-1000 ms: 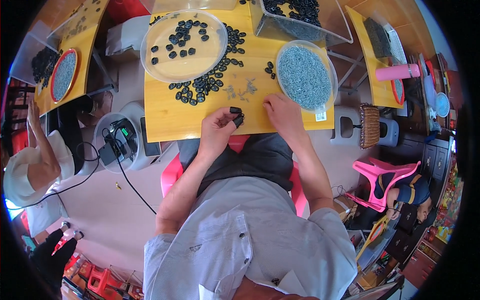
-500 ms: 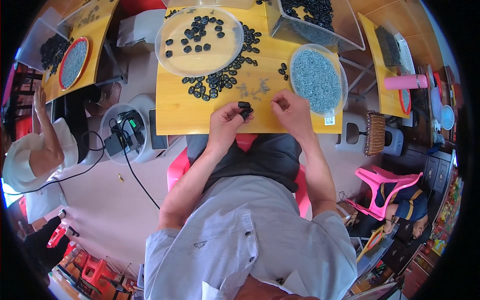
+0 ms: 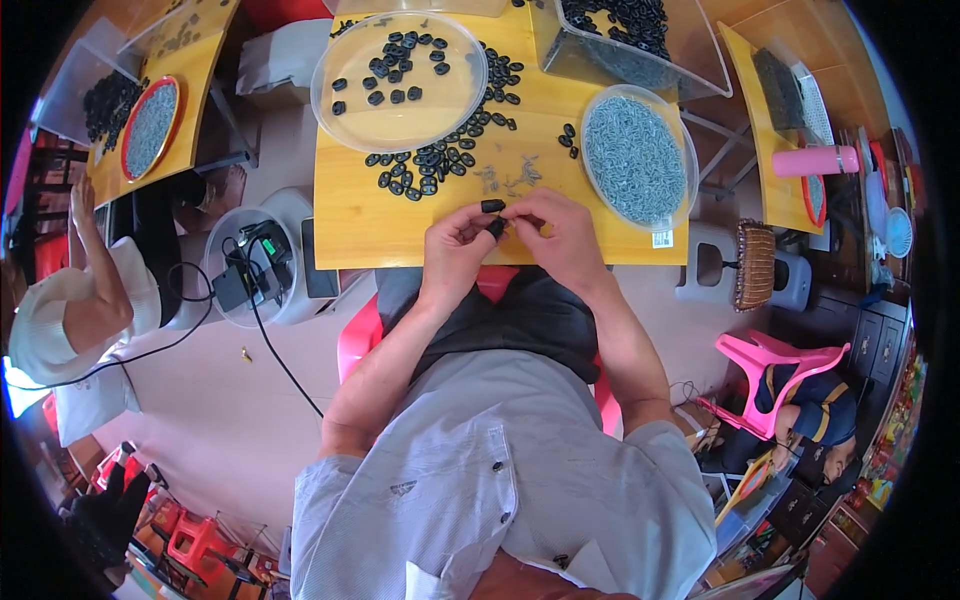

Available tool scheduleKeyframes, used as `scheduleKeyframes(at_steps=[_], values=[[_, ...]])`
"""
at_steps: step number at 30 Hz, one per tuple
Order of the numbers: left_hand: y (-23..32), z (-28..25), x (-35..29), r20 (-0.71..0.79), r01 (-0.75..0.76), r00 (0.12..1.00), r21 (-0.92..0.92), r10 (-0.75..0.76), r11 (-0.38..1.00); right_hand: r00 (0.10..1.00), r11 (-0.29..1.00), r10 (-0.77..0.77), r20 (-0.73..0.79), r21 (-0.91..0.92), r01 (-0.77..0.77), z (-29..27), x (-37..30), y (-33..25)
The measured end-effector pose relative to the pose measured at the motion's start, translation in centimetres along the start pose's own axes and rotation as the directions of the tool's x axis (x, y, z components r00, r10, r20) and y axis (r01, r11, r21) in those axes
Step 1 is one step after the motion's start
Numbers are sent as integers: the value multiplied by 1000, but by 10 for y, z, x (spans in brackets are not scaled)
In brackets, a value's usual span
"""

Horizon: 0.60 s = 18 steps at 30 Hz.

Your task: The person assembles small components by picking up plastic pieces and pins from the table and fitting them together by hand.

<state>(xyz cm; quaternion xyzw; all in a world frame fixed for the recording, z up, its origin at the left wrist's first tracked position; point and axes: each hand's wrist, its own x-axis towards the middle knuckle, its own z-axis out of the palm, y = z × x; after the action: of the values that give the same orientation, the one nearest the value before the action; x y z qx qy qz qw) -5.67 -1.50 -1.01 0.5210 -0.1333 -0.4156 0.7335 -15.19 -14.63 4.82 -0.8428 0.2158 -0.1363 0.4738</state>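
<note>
Over the near edge of the yellow table (image 3: 350,235), my left hand (image 3: 455,250) pinches a small black plastic part (image 3: 500,222) between thumb and index finger. Both of those fingertips look black, as if covered. My right hand (image 3: 560,238) meets it from the right, thumb and index fingertips closed together at the part; whatever they pinch is too small to make out. Just beyond the hands lie loose grey screws (image 3: 522,176). Several black two-holed oval parts (image 3: 428,168) are heaped past them. A round clear tray of screws (image 3: 637,160) stands to the right.
A round clear lid (image 3: 345,120) holding black parts sits at the table's far left; a clear bin (image 3: 690,75) of them stands far right. On the left are a bucket (image 3: 215,250) with cables and a seated person (image 3: 95,290). A pink stool (image 3: 775,375) stands right.
My right hand has moved left, from near the screw tray to the left hand's fingertips, and now touches there. My left hand has stayed nearly in place.
</note>
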Motion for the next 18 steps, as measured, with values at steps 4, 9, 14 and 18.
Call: scheduleKeyframes(at_steps=[4,9,14,18], values=[[2,-1,1,35,31,999,19,-32,999,998,994,55,-3,93,-55,-2,-1,0],[0,-3,2,71,33,997,52,-36,998,989,966,138,49,213,-146,-3,-2,12],[-3,-3,2,45,32,998,18,-33,999,975,941,209,71,255,-221,-7,-3,12],[-3,-2,2,42,38,998,34,-40,999,982,966,179,61,179,-187,-8,-2,11]])
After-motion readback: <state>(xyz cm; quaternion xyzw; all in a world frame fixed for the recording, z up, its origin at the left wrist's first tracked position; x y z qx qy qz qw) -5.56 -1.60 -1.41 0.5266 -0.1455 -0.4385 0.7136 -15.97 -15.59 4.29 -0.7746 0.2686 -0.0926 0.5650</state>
